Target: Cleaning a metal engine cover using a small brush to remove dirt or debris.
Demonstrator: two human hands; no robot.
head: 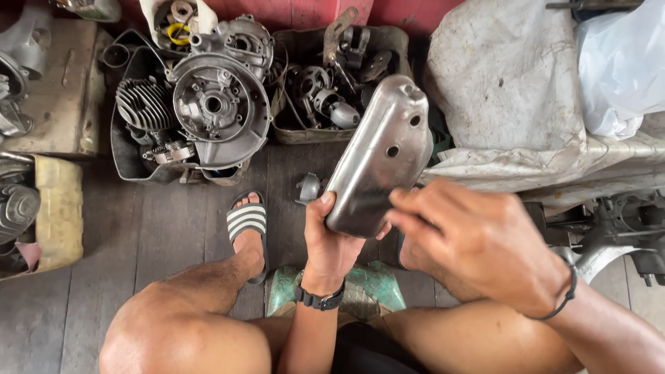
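Head view: my left hand (331,239) clamps the dull grey curved metal cover (379,158) by its lower end above my knees; my right hand (478,239) pinches its edge. Best kept steady, I judge.

Silver metal cover (379,158); blk/white striped sandal (248,221); green stool (377,285).

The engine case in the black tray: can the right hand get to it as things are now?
Probably not directly. The right hand touches the metal cover, which the left hand holds between it and the engine case; it must go around.
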